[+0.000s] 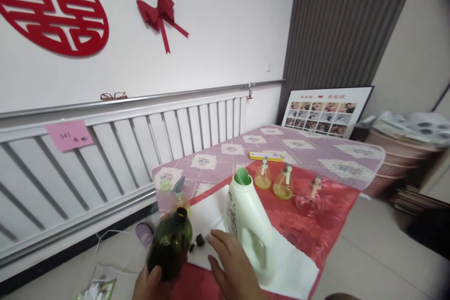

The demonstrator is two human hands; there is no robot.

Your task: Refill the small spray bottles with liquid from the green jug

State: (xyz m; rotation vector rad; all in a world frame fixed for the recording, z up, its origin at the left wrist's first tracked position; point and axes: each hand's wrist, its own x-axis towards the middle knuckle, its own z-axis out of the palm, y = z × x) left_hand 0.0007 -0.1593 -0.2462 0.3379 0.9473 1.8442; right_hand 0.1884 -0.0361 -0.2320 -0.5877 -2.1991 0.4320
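Note:
My left hand [149, 283] grips a dark green bottle [172, 243] near its base, and the bottle's neck shows no cap. Fingers apart, my right hand [234, 267] hovers beside a large pale detergent jug [251, 225]. The jug stands uncapped with a green spout insert [242, 176] in its mouth. Small black cap parts [199, 240] lie on the white cloth [295, 255] just left of my right fingertips. Behind the green bottle, partly hidden, is a spray bottle [180, 194] with a grey head. A pale green cap [166, 185] lies near it.
Two clear spray bottles with yellow liquid [263, 176] [283, 187] and a pinkish one [310, 201] stand on the red cloth [295, 229]. A yellow-edged case [265, 156] lies behind them. A white radiator [197, 126] borders the table; stacked pink baskets [397, 150] stand right.

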